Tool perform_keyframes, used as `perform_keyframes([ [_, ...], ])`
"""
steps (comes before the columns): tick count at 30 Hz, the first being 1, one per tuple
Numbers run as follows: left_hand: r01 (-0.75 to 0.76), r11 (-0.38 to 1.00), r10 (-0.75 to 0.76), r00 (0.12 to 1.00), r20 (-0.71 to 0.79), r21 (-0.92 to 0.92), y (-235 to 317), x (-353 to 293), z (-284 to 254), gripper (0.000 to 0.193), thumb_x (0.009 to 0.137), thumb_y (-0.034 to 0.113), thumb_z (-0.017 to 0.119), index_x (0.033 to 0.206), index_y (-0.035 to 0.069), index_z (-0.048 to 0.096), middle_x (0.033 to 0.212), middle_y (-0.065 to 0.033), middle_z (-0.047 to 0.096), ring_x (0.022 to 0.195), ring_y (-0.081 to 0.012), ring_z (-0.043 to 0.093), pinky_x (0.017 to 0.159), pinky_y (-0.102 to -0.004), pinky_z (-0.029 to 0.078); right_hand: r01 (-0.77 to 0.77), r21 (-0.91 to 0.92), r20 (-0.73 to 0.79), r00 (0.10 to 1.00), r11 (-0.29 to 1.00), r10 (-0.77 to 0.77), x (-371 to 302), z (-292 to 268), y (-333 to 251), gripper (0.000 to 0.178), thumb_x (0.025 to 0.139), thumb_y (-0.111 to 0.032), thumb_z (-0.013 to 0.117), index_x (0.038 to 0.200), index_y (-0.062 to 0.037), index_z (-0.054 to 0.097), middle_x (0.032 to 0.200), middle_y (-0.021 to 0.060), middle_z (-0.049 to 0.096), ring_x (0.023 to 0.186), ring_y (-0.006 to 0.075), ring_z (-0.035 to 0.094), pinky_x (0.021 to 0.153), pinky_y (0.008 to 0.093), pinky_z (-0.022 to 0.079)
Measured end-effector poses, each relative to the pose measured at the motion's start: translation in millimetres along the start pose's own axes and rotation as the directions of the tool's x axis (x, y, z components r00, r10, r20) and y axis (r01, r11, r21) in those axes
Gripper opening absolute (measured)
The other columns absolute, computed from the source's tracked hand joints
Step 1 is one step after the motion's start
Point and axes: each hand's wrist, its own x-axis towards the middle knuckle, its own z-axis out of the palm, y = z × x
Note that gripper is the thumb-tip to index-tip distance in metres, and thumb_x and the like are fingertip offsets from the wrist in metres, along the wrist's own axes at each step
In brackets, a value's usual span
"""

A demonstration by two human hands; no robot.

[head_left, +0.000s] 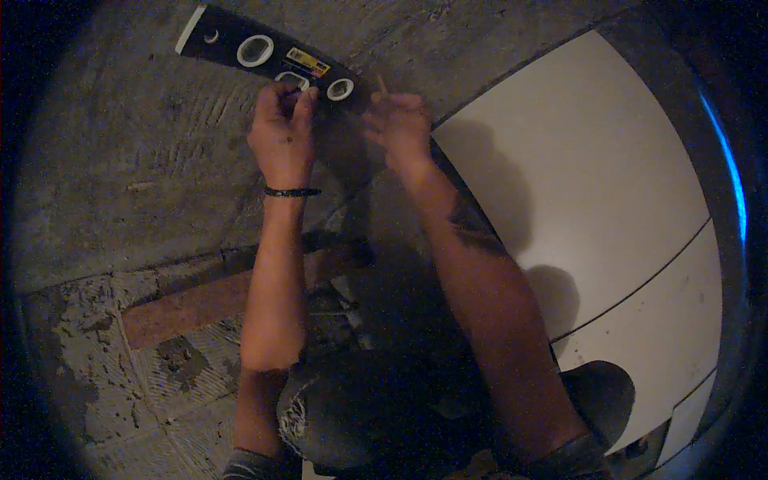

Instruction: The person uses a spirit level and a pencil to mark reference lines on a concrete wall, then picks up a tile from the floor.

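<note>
A dark spirit level (272,53) with round white-rimmed windows and a yellow label lies slantwise on the grey floor at the top. My left hand (283,140) is closed at the level's near edge. A small purple thing (291,99) shows between its thumb and fingers, its kind unclear in the dim light. Just right of the level's end, my right hand (402,126) is closed in a pinch. From its fingers pokes a thin pale stick (382,82), too blurred to name for sure. The fingers of both hands are partly hidden.
Large pale tiles (592,160) cover the right side, with dark joints between them. At the lower left, a reddish-brown board (192,308) lies on ridged, stained flooring (160,400). My bent knees (352,416) are at the bottom. A blue light streak runs along the right rim.
</note>
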Motion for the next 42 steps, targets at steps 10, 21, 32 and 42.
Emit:
perform_keyframes([
  [10, -0.029, 0.999, 0.03, 0.999, -0.026, 0.018, -10.0, -5.8, 10.9, 0.024, 0.081, 0.022, 0.071, 0.095, 0.005, 0.061, 0.085, -0.013, 0.069, 0.077, -0.025, 0.068, 0.068, -0.0347, 0.052, 0.03, -0.062, 0.143, 0.99, 0.998, -0.021, 11.6, -21.9, 10.5, 0.034, 0.087, -0.019, 0.064, 0.112, -0.0052, 0.045, 0.103, 0.0119, 0.061, 0.084, 0.0288, 0.065, 0.061, 0.0405, 0.057],
  [21, -0.054, 0.999, 0.053, 0.997, -0.063, -0.009, 7.2, -2.0, 35.0, 0.024, 0.079, 0.019, 0.072, 0.096, 0.005, 0.062, 0.082, -0.0129, 0.069, 0.074, -0.026, 0.068, 0.066, -0.0352, 0.052, -0.054, -0.261, -0.024, 0.998, 0.964, 0.05, 25.0, -25.5, -21.1, 0.041, 0.083, -0.021, 0.071, 0.112, -0.006, 0.046, 0.103, 0.0107, 0.057, 0.087, 0.0283, 0.063, 0.067, 0.0413, 0.052],
  [32, -0.082, 0.995, 0.077, 0.995, -0.068, -0.066, 5.7, 5.4, 29.4, 0.024, 0.081, 0.02, 0.07, 0.096, 0.004, 0.061, 0.082, -0.0132, 0.069, 0.074, -0.0247, 0.067, 0.068, -0.0344, 0.052, -0.106, -0.083, -0.048, 0.994, 0.991, 0.102, 18.7, -11.0, -35.8, 0.042, 0.083, -0.022, 0.071, 0.111, -0.0049, 0.046, 0.105, 0.011, 0.058, 0.091, 0.029, 0.063, 0.07, 0.0431, 0.052],
  [42, -0.094, 0.995, 0.096, 0.992, -0.084, 0.036, -7.5, 17.7, 27.7, 0.031, 0.076, 0.027, 0.074, 0.092, 0.004, 0.063, 0.083, -0.0134, 0.068, 0.077, -0.0284, 0.067, 0.07, -0.0362, 0.052, -0.058, -0.082, 0.089, 0.994, 0.995, 0.065, 38.4, -11.2, -18.9, 0.046, 0.084, -0.027, 0.07, 0.114, -0.0076, 0.042, 0.109, 0.0111, 0.059, 0.092, 0.0297, 0.063, 0.073, 0.0465, 0.052],
])
